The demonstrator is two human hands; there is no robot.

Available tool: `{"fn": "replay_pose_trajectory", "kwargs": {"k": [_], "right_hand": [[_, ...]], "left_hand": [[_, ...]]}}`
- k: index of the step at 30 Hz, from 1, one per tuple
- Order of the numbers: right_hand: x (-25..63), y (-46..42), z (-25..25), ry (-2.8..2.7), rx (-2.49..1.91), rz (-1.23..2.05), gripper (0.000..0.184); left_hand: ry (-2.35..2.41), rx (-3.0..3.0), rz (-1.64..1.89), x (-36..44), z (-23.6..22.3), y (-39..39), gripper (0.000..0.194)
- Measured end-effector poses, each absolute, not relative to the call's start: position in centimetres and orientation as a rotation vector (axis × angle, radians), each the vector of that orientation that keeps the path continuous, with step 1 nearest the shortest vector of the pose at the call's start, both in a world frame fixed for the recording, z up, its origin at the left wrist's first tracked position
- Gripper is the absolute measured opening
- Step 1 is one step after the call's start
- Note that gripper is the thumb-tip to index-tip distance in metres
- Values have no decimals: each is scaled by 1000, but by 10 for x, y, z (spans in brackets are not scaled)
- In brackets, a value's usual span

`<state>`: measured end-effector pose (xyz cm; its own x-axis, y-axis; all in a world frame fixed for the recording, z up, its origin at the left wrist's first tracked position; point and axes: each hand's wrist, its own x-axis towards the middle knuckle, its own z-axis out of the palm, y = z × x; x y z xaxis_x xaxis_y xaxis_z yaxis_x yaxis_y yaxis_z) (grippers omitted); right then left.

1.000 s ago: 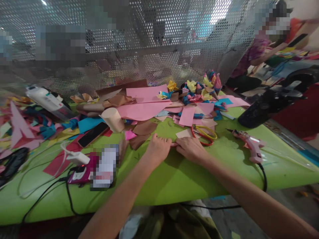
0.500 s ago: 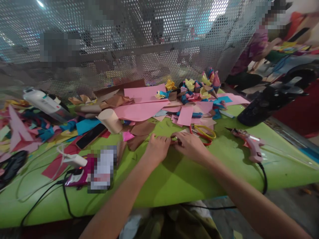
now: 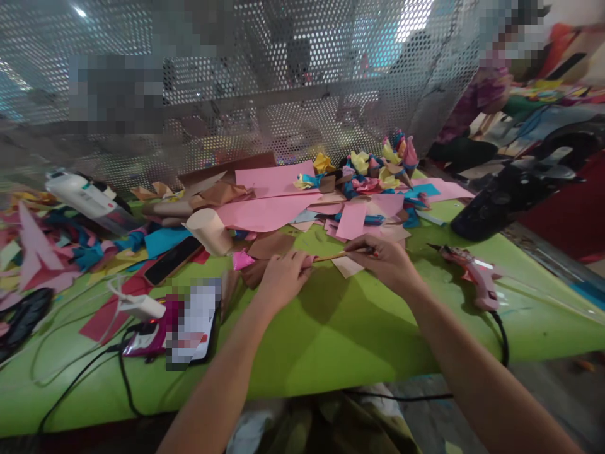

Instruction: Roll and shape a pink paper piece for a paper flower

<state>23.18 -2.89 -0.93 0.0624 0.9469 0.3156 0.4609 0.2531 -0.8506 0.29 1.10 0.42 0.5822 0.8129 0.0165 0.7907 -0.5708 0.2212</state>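
Note:
A thin yellowish-brown stick (image 3: 329, 256) runs level between my two hands, low over the green table. My left hand (image 3: 287, 275) is closed at its left end, where a small pink bit (image 3: 314, 258) shows by the fingertips. The fingers of my right hand (image 3: 385, 260) pinch the stick's other end; a small dark part shows among them, too blurred to name. A pale piece of paper (image 3: 348, 267) lies just below my right fingers. Left of my left hand are brown paper pieces (image 3: 270, 246) and a crumpled bright pink piece (image 3: 243, 259).
A pink glue gun (image 3: 475, 277) lies at right, near a dark bottle (image 3: 482, 205). Paper flowers (image 3: 363, 167) and pink sheets (image 3: 274, 211) crowd the back. At left are a paper roll (image 3: 208, 230), a phone (image 3: 172, 260), cables, a white bottle (image 3: 89, 198) and a blurred-out phone (image 3: 196, 321).
My hands have drawn apart, the right one moving right and slightly up, and the stick now shows between them. The pale paper has come into view. The red and yellow loops are no longer visible.

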Motion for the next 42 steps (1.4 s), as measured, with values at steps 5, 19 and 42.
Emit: {"fn": "replay_pose_trajectory", "kwargs": {"k": [5,19,42], "right_hand": [[253,-23,-10,-1289,-1417,639,18],[201,-41,-7,-1596,-1214,765,26],[194,-44,-7,-1492,-1126,789,27]], "left_hand": [[1271,2212,561,-8,3,19,17],[841,1501,550,6,1,-3,22],[800,1270,696,14,1,-3,38]]}}
